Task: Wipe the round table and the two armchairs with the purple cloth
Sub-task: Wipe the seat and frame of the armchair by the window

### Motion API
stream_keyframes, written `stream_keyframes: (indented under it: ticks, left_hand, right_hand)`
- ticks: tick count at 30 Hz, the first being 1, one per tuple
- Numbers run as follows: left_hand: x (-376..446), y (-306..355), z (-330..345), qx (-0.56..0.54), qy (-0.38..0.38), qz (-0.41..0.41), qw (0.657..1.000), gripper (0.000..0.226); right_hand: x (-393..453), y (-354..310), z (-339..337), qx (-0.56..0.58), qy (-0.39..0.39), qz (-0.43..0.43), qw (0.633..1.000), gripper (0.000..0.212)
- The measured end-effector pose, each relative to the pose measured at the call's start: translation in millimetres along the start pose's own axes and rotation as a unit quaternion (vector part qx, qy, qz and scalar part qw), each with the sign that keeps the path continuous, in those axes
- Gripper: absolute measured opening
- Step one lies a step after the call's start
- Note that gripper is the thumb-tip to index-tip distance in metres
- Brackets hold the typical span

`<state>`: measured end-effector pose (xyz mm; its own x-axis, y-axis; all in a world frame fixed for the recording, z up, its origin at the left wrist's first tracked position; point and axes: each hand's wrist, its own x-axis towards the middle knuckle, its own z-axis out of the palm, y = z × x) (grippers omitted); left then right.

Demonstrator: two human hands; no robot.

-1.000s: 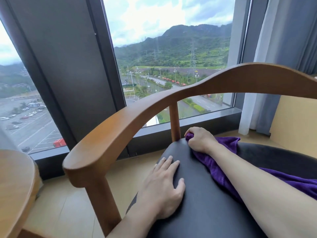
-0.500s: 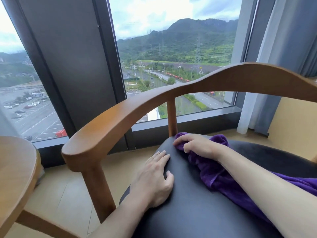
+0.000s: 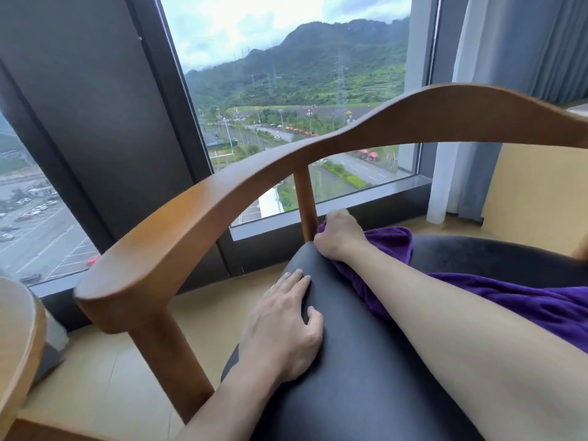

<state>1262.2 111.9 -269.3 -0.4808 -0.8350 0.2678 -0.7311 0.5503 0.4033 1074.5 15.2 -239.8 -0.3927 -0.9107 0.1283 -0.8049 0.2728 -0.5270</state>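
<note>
R hand bunching the purple cloth [image 3: 496,297] at the far edge of the armchair seat.

I see my right hand [image 3: 339,238] curled tight round 1 end of the cloth, knuckles up, pressing it onto the black seat cushion [image 3: 366,361] right at the foot of the wooden spindle [image 3: 304,202]; rest of the cloth trails back under my forearm across the seat toward me. Nearer me than that grip and to its left, my left hand [image 3: 286,326] lies flat on the cushion's edge, fingers straight, holding nothing. The armchair [image 3: 203,218] armrest curves over both hands. Beyond the grip: window [image 3: 286,90] w/ hills and road, curtain [image 3: 509,58] off to the right. Far left, well apart, the round table [image 3: 19,329] rim shows.
</note>
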Motion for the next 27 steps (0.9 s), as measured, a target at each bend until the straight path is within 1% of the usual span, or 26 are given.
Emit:
stream_keyframes:
  ticks: [2, 3, 5, 7, 11, 12, 14, 15, 16, 17, 19, 20, 21, 23, 25, 27]
  left_hand:
    - [2, -2, 0, 0.002, -0.005, -0.001, 1.000, 0.064]
    - [3, -3, 1, 0.003, -0.009, -0.002, 1.000, 0.063]
    - [2, -3, 1, 0.004, -0.014, -0.003, 1.000, 0.063]
    - [2, -2, 0, 0.005, -0.021, -0.002, 1.000, 0.062]
    - [0, 2, -4, -0.004, -0.024, 0.013, 1.000, 0.058]
    - [0, 3, -5, -0.006, -0.022, 0.016, 1.000, 0.056]
    - [-2, 3, -4, -0.008, -0.017, 0.014, 1.000, 0.055]
    - [-1, 3, -4, -0.008, -0.017, 0.013, 1.000, 0.056]
    - [-1, 2, -3, -0.008, -0.019, 0.013, 1.000, 0.056]
    - [0, 2, -4, -0.009, -0.020, 0.013, 1.000, 0.056]
    - [2, 2, -5, -0.010, -0.018, 0.023, 1.000, 0.053]
    - [3, 2, -6, -0.010, -0.016, 0.028, 0.999, 0.051]
    - [3, 2, -6, -0.011, -0.018, 0.028, 0.999, 0.049]
    - [3, 2, -5, -0.014, -0.021, 0.024, 0.999, 0.048]
    - [2, 1, -4, -0.013, -0.023, 0.019, 0.999, 0.050]
    - [1, 3, -3, -0.011, -0.018, 0.023, 1.000, 0.051]
  right_hand:
    - [-1, -4, 5, -0.054, -0.039, -0.023, 0.998, 0.043]
    - [-4, -6, 6, -0.074, -0.050, -0.040, 0.995, 0.040]
    - [-8, -5, 3, -0.077, -0.053, -0.077, 0.993, 0.028]
    - [-15, -5, 1, -0.034, -0.054, -0.110, 0.992, 0.020]
    - [-28, -5, 0, 0.091, -0.075, -0.156, 0.981, 0.033]
    - [-27, -4, -1, 0.118, -0.069, -0.156, 0.978, 0.033]
    - [-22, -4, -2, 0.161, -0.024, -0.149, 0.975, 0.034]
    - [-19, -4, -2, 0.156, -0.003, -0.148, 0.977, 0.037]
    - [-17, -5, 1, 0.135, 0.000, -0.154, 0.979, 0.040]
    - [-15, -7, 5, 0.097, -0.022, -0.168, 0.981, 0.039]
    - [-14, -11, 13, -0.017, -0.082, -0.188, 0.979, 0.022]
    - [-14, -14, 15, -0.061, -0.097, -0.178, 0.977, 0.019]
    - [-13, -15, 16, -0.082, -0.105, -0.160, 0.978, 0.023]
    - [-10, -13, 13, -0.099, -0.110, -0.134, 0.980, 0.036]
    - [-2, -7, 6, -0.099, -0.108, -0.140, 0.979, 0.037]
    - [5, 7, -5, -0.099, -0.087, -0.134, 0.982, 0.037]
